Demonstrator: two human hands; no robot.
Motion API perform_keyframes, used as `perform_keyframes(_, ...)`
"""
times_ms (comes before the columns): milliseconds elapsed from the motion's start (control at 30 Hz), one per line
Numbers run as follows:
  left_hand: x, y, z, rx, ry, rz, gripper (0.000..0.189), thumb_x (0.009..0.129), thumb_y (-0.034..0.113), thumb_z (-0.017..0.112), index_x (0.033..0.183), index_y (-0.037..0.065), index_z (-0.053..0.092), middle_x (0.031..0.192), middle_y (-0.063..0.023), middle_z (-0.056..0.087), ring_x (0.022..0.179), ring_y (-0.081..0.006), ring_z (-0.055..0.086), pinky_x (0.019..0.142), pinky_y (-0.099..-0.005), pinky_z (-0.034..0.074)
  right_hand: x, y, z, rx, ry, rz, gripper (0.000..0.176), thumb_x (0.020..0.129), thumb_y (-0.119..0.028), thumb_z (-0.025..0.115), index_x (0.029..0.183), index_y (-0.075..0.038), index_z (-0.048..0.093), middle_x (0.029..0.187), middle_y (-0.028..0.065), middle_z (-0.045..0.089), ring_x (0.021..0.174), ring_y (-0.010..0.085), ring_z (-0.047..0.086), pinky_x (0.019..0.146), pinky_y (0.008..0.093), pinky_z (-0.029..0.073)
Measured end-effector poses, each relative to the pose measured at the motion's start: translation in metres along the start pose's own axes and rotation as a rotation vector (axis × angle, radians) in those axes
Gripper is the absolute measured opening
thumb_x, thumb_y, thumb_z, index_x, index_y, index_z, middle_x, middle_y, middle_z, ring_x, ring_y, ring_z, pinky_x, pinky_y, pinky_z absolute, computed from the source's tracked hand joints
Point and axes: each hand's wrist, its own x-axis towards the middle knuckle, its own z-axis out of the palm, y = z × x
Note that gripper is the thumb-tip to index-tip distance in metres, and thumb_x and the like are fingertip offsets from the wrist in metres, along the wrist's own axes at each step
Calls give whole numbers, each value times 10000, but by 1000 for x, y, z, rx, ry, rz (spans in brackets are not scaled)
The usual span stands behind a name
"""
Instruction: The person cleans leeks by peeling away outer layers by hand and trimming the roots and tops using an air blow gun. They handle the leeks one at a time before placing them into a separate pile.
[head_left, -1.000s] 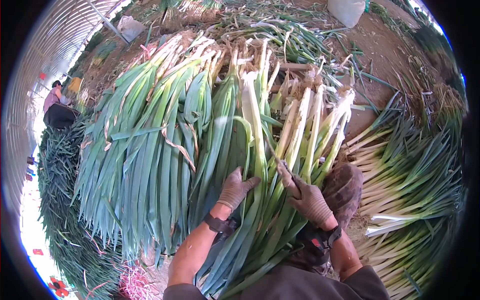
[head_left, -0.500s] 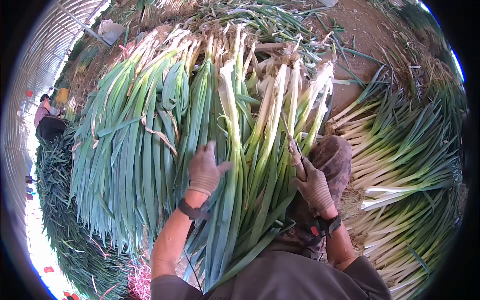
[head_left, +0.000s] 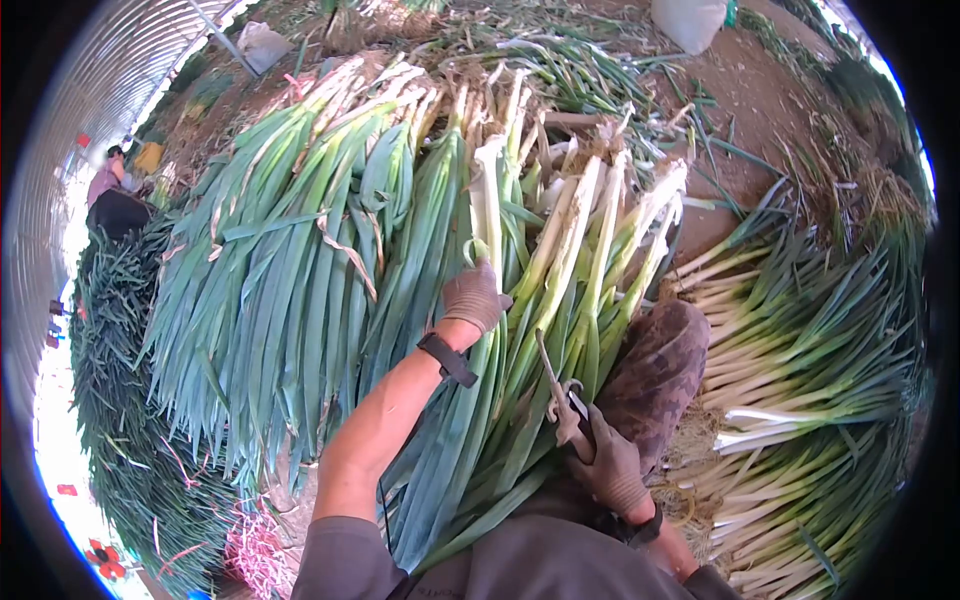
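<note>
My left hand (head_left: 474, 298), in a knitted glove, closes round the stalk of a large green onion (head_left: 487, 205) at the near side of the pile. A strip of peeled leaf curls by its fingertips. In my gloved right hand (head_left: 610, 465) is a knife (head_left: 568, 425) with a pale handle, its narrow blade pointing up and away over the green leaves. Several partly peeled green onions (head_left: 570, 235) lie between the two hands, roots away from me. Unpeeled ones (head_left: 270, 300) with long leaves are heaped at the left.
Green onions with clean white stalks (head_left: 790, 300) lie in rows at the right, beside my knee (head_left: 665, 350). Pink ties (head_left: 262, 548) lie at the lower left. A white sack (head_left: 690, 20) stands on the soil at the back. Another person (head_left: 118, 195) is at the far left.
My left hand has moved right and slightly up, from open over the leaves to closed round a stalk. My right hand has drawn the knife down towards me, away from the stalks.
</note>
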Motion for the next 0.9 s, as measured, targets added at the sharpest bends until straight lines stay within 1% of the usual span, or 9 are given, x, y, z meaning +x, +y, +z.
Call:
perform_keyframes(167,21,-8,8,-72,-41,-84,587,679,284,806,1109,-29,556,980,-228,699,910,-355,699,810,-448,542,-14,3,-9,-195,-137,-121,812,762,-371,773,1402,-8,429,1025,237,656,923,423,650,812,494,517)
perform_keyframes(267,22,-30,-9,-629,-97,-96,526,658,182,782,1081,-63,588,925,-179,692,808,-280,668,762,-397,530,2,1,-55,-191,-387,-236,720,786,-367,755,1357,-19,485,1039,239,645,941,398,660,825,482,519)
perform_keyframes(300,46,-55,17,-848,-74,-101,486,637,106,750,1059,-84,604,901,-138,666,749,-233,610,723,-356,510,22,9,-61,-87,-290,-387,558,826,-348,712,1240,3,581,957,227,667,897,376,680,799,472,524)
perform_keyframes(400,19,-48,-31,-999,25,8,444,649,35,743,1052,-76,592,921,-136,664,759,-225,623,706,-333,514,72,-30,-90,229,157,-133,412,855,-318,673,1071,33,652,823,213,674,822,381,684,753,475,524)
perform_keyframes(467,27,-55,-44,-1167,21,43,390,696,-27,728,1054,-63,578,925,-119,654,810,-175,622,706,-297,515,124,-38,-79,363,158,-46,341,867,-286,657,940,47,670,756,226,671,766,414,672,722,489,518)
perform_keyframes(533,14,-41,-86,-1236,134,155,369,721,-48,719,1059,-62,570,921,-109,651,831,-160,623,712,-284,517,184,-32,-48,51,214,-265,329,872,-282,651,909,44,675,814,253,680,793,411,676,728,492,524)
perform_keyframes(667,20,-26,-137,-545,602,237,423,785,154,683,1122,-65,551,995,-245,674,912,-304,680,814,-373,537,254,-53,1,-290,59,-32,325,886,-290,632,940,21,709,938,243,707,919,411,688,825,471,556)
perform_keyframes(767,22,-23,-129,-449,321,14,512,790,246,667,1155,-88,535,1018,-295,656,930,-360,667,852,-386,525,265,-74,13,-501,-102,7,265,901,-250,603,995,-50,749,1040,180,723,1005,347,700,843,429,575)
perform_keyframes(900,43,-57,-20,-612,73,107,566,696,314,773,1099,-33,580,1002,-256,676,932,-392,666,826,-428,528,268,-71,17,-523,-141,5,365,922,-356,584,1039,-49,742,1094,178,714,1033,340,694,849,421,569)
